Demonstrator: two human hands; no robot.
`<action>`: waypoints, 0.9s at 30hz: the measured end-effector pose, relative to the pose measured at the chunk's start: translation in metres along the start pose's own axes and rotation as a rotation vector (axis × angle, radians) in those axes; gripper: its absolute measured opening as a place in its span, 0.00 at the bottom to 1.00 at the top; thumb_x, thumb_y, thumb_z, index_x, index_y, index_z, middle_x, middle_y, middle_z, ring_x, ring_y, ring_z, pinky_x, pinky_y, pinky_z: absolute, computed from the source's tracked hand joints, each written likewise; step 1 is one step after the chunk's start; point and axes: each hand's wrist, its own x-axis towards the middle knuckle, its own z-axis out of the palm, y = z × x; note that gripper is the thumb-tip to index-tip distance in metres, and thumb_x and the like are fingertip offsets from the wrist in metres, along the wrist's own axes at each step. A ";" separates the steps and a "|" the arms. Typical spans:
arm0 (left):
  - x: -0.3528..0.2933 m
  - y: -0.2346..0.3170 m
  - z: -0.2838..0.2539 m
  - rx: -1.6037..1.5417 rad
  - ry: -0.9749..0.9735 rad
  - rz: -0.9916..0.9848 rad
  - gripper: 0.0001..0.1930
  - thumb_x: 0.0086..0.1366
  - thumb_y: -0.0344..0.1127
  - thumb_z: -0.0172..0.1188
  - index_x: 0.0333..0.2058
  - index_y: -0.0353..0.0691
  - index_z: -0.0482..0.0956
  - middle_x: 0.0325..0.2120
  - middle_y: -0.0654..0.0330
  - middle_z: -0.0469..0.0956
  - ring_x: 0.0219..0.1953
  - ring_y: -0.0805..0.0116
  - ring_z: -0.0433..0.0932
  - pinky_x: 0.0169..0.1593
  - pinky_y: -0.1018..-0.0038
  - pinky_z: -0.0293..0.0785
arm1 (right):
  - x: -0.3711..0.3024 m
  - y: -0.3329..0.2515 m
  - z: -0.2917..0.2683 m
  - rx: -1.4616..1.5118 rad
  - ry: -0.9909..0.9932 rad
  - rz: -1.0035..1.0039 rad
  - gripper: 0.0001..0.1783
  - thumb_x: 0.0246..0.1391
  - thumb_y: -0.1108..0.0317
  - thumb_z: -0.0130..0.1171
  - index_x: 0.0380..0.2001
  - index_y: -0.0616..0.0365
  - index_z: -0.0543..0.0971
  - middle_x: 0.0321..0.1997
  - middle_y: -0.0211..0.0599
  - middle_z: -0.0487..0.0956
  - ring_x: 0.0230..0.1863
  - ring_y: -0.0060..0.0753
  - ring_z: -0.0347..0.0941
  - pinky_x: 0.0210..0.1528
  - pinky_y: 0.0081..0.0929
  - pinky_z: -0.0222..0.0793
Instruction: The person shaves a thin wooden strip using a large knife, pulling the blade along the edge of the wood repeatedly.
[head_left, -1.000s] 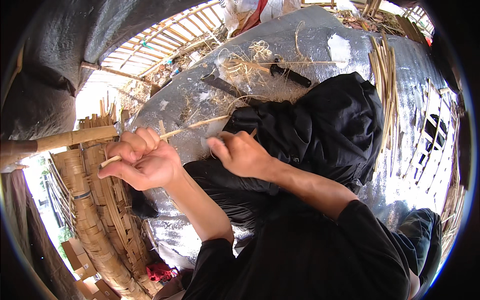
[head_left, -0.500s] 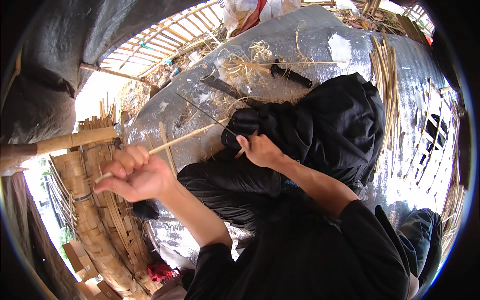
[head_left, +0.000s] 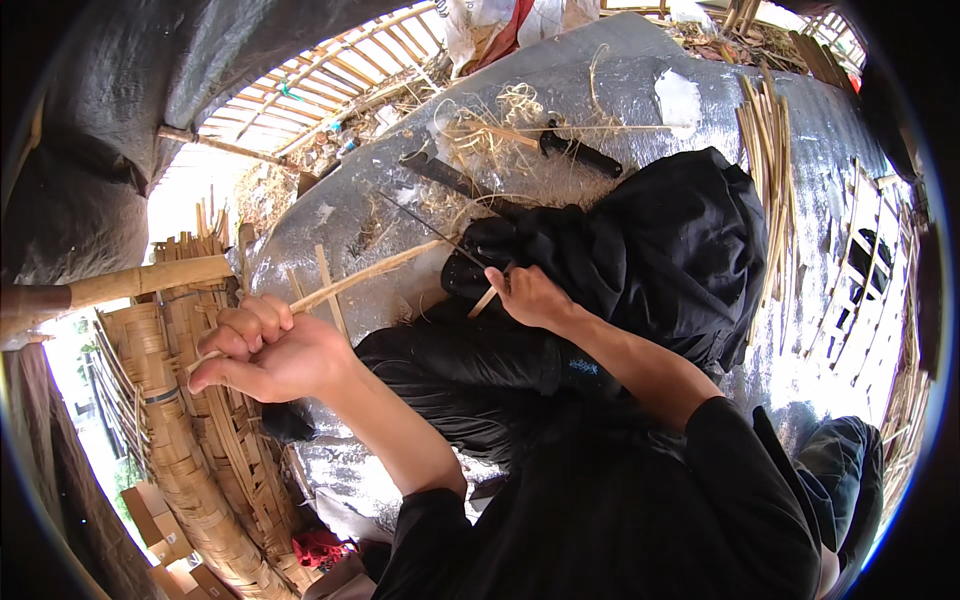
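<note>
The left hand [head_left: 262, 350], palm up, is clamped around a pale strip [head_left: 370, 271] slanting up rightward above open silvery sheet [head_left: 340, 222]; its far end blurs near a thin-bladed knife [head_left: 425, 226]. The right hand [head_left: 532, 297] grips the knife, mostly hiding its handle, beside black cloth [head_left: 675, 240].

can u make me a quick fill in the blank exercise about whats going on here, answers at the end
1. The long pale strip is gripped in the person's ____.
2. The dark-bladed knife is held in the person's ____.
3. In the picture, the bundle of thin strips lies to the ____ of the crumpled black cloth.
4. The patch near the far edge of the shiny sheet is ____ in colour.

Missing words: left hand; right hand; right; white.
</note>
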 end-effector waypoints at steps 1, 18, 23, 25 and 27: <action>-0.003 -0.001 0.001 0.025 0.015 0.021 0.30 0.73 0.66 0.38 0.19 0.50 0.54 0.15 0.70 0.49 0.16 0.77 0.45 0.21 0.78 0.44 | -0.005 -0.018 -0.014 0.043 -0.032 0.012 0.36 0.69 0.43 0.40 0.24 0.67 0.78 0.26 0.64 0.79 0.33 0.67 0.78 0.38 0.53 0.76; -0.011 -0.003 0.018 0.217 0.175 0.109 0.29 0.76 0.61 0.36 0.18 0.51 0.51 0.14 0.72 0.46 0.17 0.79 0.43 0.21 0.78 0.40 | -0.025 -0.116 -0.051 0.421 0.014 -0.167 0.31 0.69 0.48 0.45 0.26 0.67 0.77 0.22 0.64 0.76 0.29 0.69 0.75 0.34 0.54 0.71; -0.006 -0.003 0.021 0.194 0.130 0.091 0.30 0.76 0.60 0.37 0.16 0.52 0.50 0.14 0.71 0.48 0.16 0.77 0.43 0.21 0.77 0.43 | -0.020 -0.127 -0.053 0.358 0.111 -0.271 0.33 0.69 0.49 0.45 0.22 0.69 0.75 0.16 0.60 0.73 0.25 0.67 0.74 0.29 0.51 0.70; 0.002 -0.001 0.006 0.157 0.147 0.069 0.30 0.76 0.60 0.36 0.16 0.51 0.50 0.14 0.71 0.47 0.16 0.77 0.43 0.21 0.77 0.43 | -0.008 -0.067 -0.016 0.276 0.125 -0.166 0.33 0.69 0.48 0.45 0.21 0.69 0.76 0.16 0.58 0.74 0.25 0.65 0.76 0.31 0.49 0.73; 0.002 0.000 0.001 0.130 0.164 0.063 0.30 0.76 0.59 0.36 0.16 0.51 0.49 0.14 0.71 0.46 0.16 0.77 0.42 0.21 0.77 0.43 | 0.002 -0.028 -0.010 0.133 0.045 -0.144 0.35 0.69 0.46 0.43 0.22 0.68 0.78 0.19 0.56 0.78 0.28 0.60 0.78 0.34 0.45 0.77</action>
